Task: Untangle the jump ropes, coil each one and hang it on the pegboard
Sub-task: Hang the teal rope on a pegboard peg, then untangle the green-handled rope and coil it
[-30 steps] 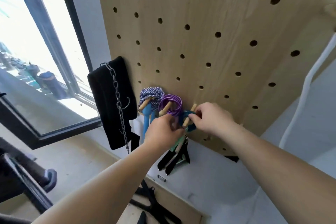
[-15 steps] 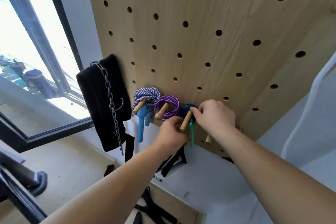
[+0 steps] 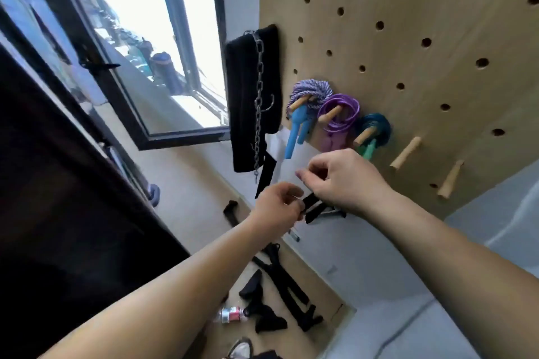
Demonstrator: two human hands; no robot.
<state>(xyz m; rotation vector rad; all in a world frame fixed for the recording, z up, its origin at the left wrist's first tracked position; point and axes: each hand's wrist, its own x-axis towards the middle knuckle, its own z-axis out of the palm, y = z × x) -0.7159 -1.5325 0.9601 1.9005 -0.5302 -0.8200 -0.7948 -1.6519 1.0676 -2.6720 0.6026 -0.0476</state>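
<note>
Left hand and right hand have dropped from the teal rope, now hung; fingers curled, whether pinching anything I cannot tell.

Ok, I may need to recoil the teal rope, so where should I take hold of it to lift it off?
Probably pinch the teal coil at its upper arc, where the loops bunch over the wooden peg, coming from the front and sliding it out along the peg. The green handles hang below; pulling those would likely undo the coil.
</note>
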